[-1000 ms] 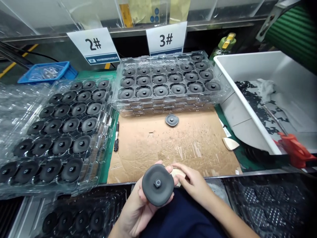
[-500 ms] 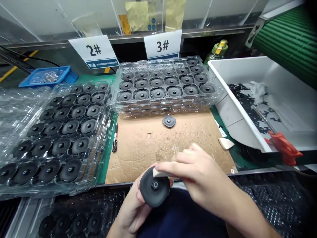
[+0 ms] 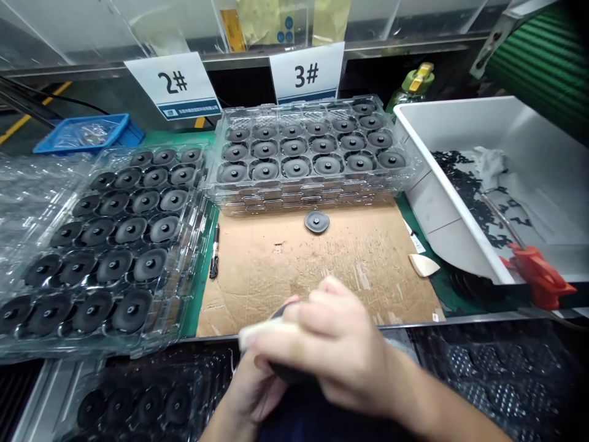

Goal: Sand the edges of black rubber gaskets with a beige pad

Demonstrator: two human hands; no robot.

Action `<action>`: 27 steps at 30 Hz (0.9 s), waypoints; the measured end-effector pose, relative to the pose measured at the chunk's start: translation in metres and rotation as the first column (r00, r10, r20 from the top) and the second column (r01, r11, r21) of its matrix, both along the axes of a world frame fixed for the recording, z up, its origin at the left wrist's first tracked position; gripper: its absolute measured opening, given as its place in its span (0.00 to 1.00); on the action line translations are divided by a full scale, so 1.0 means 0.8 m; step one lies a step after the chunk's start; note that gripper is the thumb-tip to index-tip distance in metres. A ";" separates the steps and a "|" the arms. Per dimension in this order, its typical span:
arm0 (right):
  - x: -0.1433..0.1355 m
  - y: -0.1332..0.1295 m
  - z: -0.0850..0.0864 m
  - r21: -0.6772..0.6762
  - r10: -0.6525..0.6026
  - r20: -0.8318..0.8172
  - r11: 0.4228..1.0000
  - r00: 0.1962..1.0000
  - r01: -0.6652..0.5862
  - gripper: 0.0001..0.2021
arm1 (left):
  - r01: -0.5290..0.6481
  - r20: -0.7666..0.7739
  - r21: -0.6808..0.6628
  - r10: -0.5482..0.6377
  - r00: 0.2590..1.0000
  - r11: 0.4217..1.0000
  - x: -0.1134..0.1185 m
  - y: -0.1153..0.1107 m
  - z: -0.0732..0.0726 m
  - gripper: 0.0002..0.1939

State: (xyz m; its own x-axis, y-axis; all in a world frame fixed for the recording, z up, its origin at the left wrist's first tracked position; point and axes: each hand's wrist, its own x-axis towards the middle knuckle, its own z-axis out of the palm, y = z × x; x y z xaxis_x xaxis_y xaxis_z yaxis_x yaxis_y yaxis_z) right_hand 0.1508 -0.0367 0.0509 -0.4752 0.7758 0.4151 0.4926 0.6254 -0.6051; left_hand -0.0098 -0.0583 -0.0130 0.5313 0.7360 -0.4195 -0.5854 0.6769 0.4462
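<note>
Clearly legible: "2#" sign [image 3: 175, 83] and "3#" sign [image 3: 307, 75] on the shelf edge [image 3: 243, 62].
Right hand [image 3: 334, 347], grip closed around pale block [image 3: 248, 335], blurred; left hand [image 3: 252, 387], grip holding black disc [image 3: 289, 371], mostly hidden.

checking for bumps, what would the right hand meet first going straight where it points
Likely the clear tray of black discs at left; depth is unclear, so the right hand might pass above.

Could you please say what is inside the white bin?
Small black pieces and a crumpled white item show; a metal rod crosses over some. The far right corner of the bin is hidden behind the green ribbed object.
</note>
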 end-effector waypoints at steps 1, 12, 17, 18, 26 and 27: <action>0.005 0.003 -0.007 -0.066 -0.055 -0.014 0.996 0.998 0.054 0.16 | -0.022 0.002 0.004 0.022 1.000 1.000 -0.001 0.000 -0.001 0.30; 0.023 -0.027 -0.147 -0.425 -0.324 0.108 0.839 0.940 0.338 0.15 | -0.040 0.087 -0.051 0.044 0.995 0.998 -0.015 0.008 0.002 0.24; 0.027 -0.013 -0.087 -0.410 -0.456 0.063 0.799 0.888 0.440 0.15 | -0.008 0.071 -0.005 0.009 0.997 1.000 -0.007 0.009 0.006 0.26; 0.024 -0.012 -0.066 -0.389 -0.486 0.024 0.800 0.873 0.456 0.16 | -0.021 0.064 0.007 0.020 0.998 1.000 -0.005 0.008 0.007 0.26; -0.025 -0.021 0.002 -0.186 -0.069 -0.108 0.981 0.992 0.048 0.14 | -0.088 -0.082 -0.040 0.084 0.993 0.995 -0.003 0.015 0.010 0.24; -0.028 -0.017 0.001 -0.233 -0.060 -0.075 0.972 0.995 0.041 0.14 | -0.116 -0.088 -0.032 0.113 0.990 0.993 -0.002 0.016 0.010 0.24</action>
